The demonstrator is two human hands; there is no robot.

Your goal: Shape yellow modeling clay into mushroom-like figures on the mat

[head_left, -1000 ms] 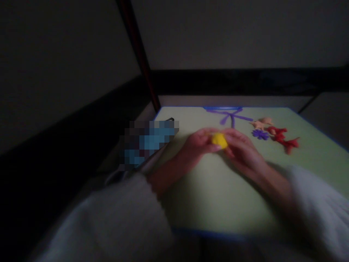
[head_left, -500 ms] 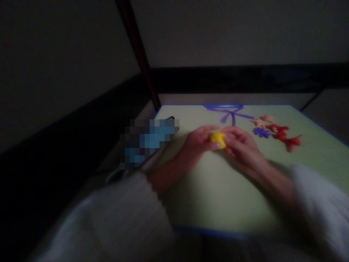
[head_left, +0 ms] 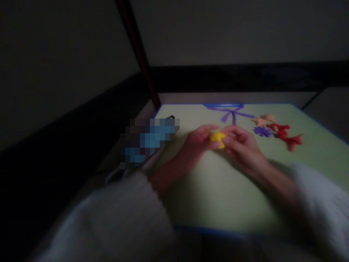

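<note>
A small yellow lump (head_left: 217, 139), which looks like modelling clay, is pinched between both hands above the board. My left hand (head_left: 200, 140) grips its left side, thumb in front. The fingers of my right hand (head_left: 241, 143) close on its right side, with the thumb pressed against it. Parts of the lump are hidden behind the fingers. Beyond my right hand lie a purple flower-like shape (head_left: 262, 131), red pieces (head_left: 280, 131) and peach-coloured pieces (head_left: 260, 121).
The pale board (head_left: 212, 196) has a blue edge all round. Flat purple strips (head_left: 233, 112) lie at its far side, by a blue clip-like bar (head_left: 223, 105). To the left is a blurred-out device (head_left: 152, 138). Dark walls stand behind.
Both hands stay in nearly the same place. The yellow lump has shifted very slightly between the fingers, and its outline looks a little different.
</note>
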